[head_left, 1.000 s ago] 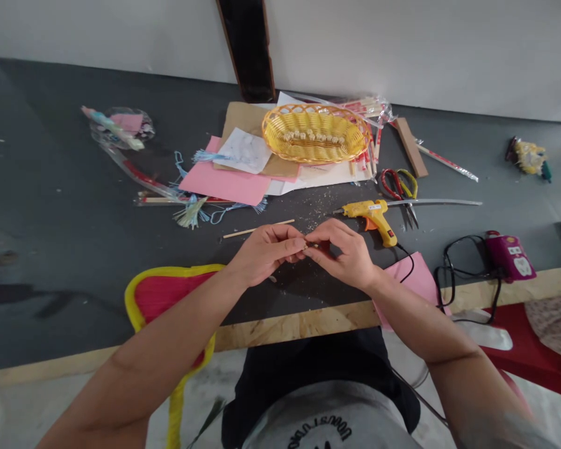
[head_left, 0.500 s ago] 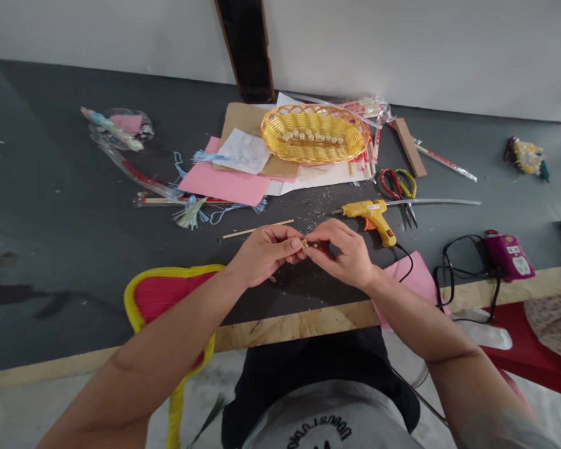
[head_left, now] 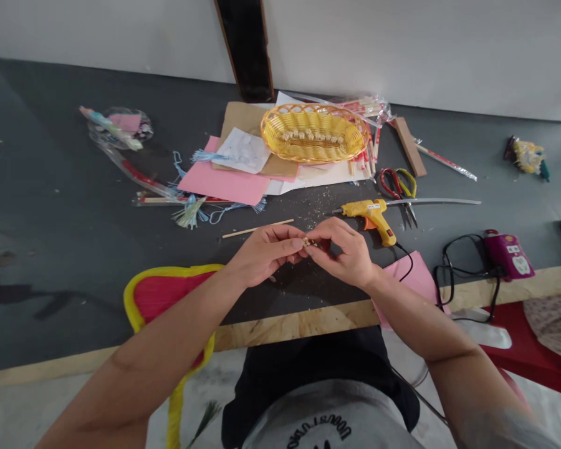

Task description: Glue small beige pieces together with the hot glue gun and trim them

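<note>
My left hand (head_left: 272, 252) and my right hand (head_left: 341, 249) meet fingertip to fingertip above the dark table. Between their pinched fingers is a small pale beaded piece (head_left: 307, 242), too small to make out well; both hands grip it. A thin wooden stick (head_left: 258, 229) lies just behind my left hand. Behind my right hand rests a yellow glue gun (head_left: 376, 218). Farther back, a yellow woven basket (head_left: 280, 144) holds a row of small pale pieces (head_left: 311, 135).
Red-and-yellow-handled scissors (head_left: 406, 193) lie by the glue gun. Pink paper (head_left: 224, 181), tassels (head_left: 191, 212) and wrapped sticks are at the back. A purple power box (head_left: 509, 255) with a black cable sits right. A red, yellow-edged piece (head_left: 168, 293) is under my left forearm.
The fingers of both hands have shifted very slightly around the small piece. Nothing else has visibly moved.
</note>
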Demonstrator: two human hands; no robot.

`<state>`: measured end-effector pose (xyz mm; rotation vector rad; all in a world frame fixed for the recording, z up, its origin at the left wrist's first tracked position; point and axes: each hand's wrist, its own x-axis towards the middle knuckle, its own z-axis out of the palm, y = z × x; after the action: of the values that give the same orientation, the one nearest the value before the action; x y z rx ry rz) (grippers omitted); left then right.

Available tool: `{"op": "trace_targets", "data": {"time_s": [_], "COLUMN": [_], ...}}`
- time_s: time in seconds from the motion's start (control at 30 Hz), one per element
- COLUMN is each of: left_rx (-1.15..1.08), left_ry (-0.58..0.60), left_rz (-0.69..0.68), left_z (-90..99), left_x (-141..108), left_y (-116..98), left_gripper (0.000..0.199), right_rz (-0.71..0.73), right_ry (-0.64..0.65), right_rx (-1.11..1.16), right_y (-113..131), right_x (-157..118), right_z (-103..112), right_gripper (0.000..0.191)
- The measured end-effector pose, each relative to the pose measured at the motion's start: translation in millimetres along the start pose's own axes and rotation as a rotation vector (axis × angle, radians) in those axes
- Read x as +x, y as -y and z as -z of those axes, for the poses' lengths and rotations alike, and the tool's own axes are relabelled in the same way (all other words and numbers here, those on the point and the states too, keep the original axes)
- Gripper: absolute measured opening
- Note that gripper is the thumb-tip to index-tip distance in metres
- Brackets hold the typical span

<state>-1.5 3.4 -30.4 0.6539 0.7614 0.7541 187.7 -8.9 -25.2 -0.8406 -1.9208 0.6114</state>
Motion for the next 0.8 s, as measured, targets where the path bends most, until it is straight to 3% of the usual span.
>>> {"op": "trace_targets", "data": {"time_s": [0.37, 0.63, 0.8], "left_rx": [0.01, 0.083, 0.086], "left_ry": [-0.007, -0.06, -0.087], "left_rz": [-0.031, -0.128, -0.101], "left_z": [-0.7, -2.8, -4.1], "left_x": [0.4, -0.6, -0.8], "left_y": [1.2, 1.7, 0.4], "left_gripper": [0.026, 0.025, 0.027], "right_rz": [-0.021, -0.031, -0.17], "right_ry": [0.016, 0.004, -0.049], "right_rx": [0.019, 0.028, 0.077], "right_y": [0.1, -0.7, -1.8], "right_x": [-0.4, -1.0, 0.5], "right_z": [0.0, 1.9, 0.6], "right_gripper": [0.01, 0.016, 0.017]}}
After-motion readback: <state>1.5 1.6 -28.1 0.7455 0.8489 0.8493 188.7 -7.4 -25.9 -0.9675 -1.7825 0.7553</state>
